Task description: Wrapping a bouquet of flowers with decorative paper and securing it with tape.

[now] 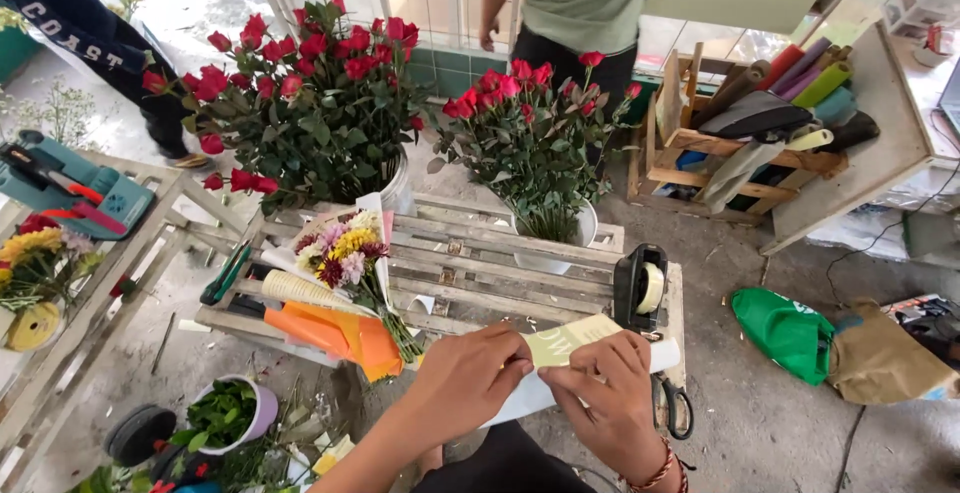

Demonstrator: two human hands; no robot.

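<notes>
Paper-light and easily creased, the pale label [568, 341] is pinched at its edges by left hand [468, 378] and right hand [612, 393], over a white roll [660, 355].

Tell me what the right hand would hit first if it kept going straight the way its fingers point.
The right hand points up and left across the pale paper sheet, toward the left hand. It would likely meet the left hand's fingertips first; beyond lies the wrapped bouquet, though depth is unclear.
</notes>
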